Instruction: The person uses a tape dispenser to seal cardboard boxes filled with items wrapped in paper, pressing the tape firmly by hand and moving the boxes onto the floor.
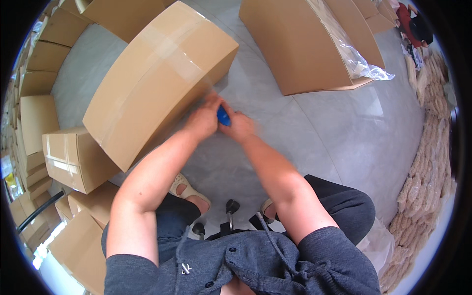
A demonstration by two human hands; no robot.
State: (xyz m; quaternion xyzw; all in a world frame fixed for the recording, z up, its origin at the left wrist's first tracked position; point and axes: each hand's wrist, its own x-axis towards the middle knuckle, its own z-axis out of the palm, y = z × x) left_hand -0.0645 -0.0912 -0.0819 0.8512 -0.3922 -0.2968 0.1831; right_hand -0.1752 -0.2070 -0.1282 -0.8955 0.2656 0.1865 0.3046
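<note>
A large taped cardboard box (158, 70) stands at an angle before me, its near side facing my hands. My right hand (239, 124) is curled around a small blue object (223, 116), of which only part shows. My left hand (203, 118) is close against it, beside the box's near side. Its fingertips are blurred and partly hidden, so whether they grip anything is unclear. Clear tape (173, 48) runs across the box's top.
An upright cardboard box (302, 48) with clear plastic film (356, 61) stands at upper right. A smaller taped box (70, 158) is at left. Bundled beige goods (424, 173) line the right wall. Another person (415, 25) is at far upper right. Stool casters (231, 206) sit between my feet.
</note>
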